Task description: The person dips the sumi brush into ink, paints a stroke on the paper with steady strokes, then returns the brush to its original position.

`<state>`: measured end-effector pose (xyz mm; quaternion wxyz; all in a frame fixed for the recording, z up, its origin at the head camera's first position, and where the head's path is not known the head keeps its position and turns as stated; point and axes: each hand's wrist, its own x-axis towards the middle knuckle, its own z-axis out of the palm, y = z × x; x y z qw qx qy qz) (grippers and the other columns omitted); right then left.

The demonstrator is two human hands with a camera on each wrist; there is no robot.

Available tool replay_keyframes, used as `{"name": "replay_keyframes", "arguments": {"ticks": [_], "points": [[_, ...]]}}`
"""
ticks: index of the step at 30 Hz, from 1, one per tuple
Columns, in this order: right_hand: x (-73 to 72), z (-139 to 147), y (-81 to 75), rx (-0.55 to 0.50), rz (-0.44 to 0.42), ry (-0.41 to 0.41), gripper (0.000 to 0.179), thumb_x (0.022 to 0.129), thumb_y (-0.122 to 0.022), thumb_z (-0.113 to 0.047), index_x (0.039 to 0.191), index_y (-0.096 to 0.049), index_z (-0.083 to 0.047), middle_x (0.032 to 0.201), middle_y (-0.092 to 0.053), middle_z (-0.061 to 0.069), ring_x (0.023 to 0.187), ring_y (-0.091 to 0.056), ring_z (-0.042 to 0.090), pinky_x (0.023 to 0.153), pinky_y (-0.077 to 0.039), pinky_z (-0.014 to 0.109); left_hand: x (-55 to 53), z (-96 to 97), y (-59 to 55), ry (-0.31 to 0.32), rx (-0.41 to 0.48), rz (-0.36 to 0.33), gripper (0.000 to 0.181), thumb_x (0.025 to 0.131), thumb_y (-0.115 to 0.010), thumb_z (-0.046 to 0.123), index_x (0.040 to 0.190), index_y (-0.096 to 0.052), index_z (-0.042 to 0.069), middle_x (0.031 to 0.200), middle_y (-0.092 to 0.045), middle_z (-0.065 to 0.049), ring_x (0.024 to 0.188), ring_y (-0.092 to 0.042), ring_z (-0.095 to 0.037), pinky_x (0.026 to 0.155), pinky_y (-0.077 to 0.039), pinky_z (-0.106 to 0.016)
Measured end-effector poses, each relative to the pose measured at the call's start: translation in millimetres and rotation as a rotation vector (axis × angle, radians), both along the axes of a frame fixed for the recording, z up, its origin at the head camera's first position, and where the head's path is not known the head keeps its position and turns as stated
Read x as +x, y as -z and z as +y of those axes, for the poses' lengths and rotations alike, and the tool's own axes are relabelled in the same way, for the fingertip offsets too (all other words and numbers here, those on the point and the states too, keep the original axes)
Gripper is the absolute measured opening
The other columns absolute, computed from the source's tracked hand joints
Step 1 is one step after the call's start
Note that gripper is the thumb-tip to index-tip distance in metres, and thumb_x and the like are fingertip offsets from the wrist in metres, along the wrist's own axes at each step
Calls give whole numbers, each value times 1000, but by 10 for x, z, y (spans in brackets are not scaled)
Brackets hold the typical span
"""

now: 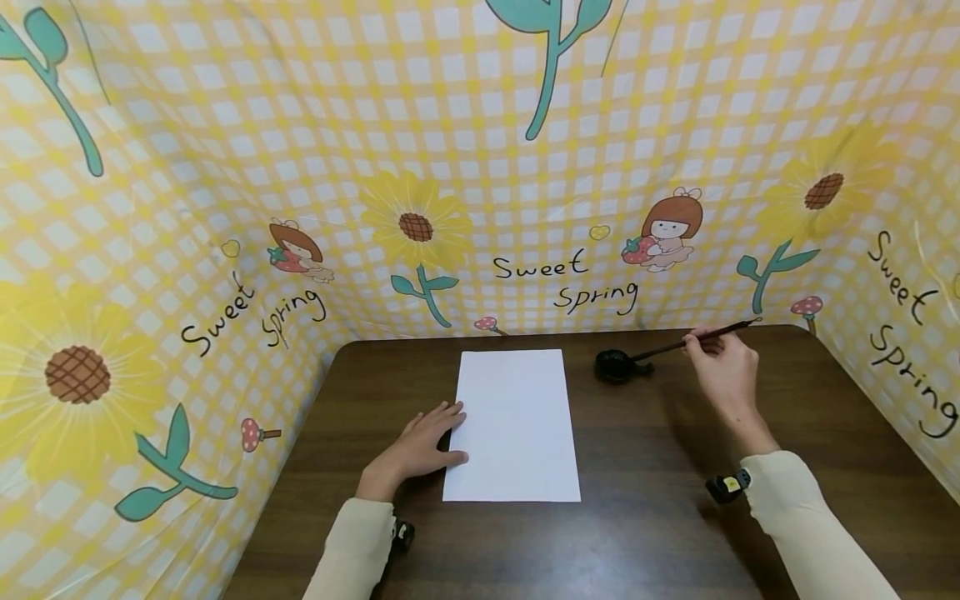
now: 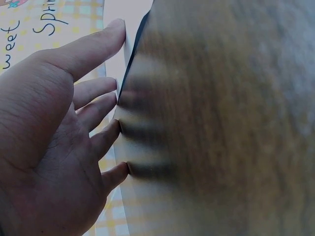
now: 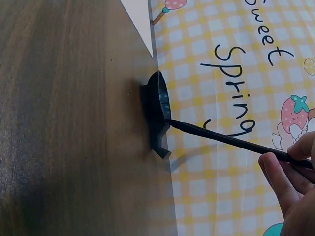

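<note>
My right hand (image 1: 726, 372) pinches a dark, slender writing brush (image 1: 663, 348) by its handle. The brush slants down to the left, its tip at the rim of a small black ink dish (image 1: 615, 365). In the right wrist view the brush (image 3: 221, 138) meets the near edge of the ink dish (image 3: 155, 105); whether the tip touches ink is hidden. A white sheet of paper (image 1: 513, 429) lies flat, left of the dish. My left hand (image 1: 420, 443) rests at the paper's left edge with fingers spread, thumb and fingertips on the sheet.
A dark brown wooden table (image 1: 637, 533) bears everything. Behind it and on both sides hangs a yellow checked cloth (image 1: 450, 108) printed with sunflowers and lettering, close along the table's back edge. A small black camera (image 1: 727, 486) is strapped to the right wrist.
</note>
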<state>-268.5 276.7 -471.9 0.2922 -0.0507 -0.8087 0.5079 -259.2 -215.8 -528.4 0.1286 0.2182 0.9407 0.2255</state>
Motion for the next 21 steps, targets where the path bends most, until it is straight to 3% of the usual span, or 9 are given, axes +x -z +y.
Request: {"name": "replay_keyframes", "arguments": {"ticks": [21], "points": [[10,2,-13,96,56,52,17,102,-69,-12,103,-74,4,95,-79,25,72,-59,-24,68,-49,0,16,1,-25,1,8,-8,76,99,-76,40,162,-46,10,176,-32,-6,166,-20,-33,131,-12,-67]]}}
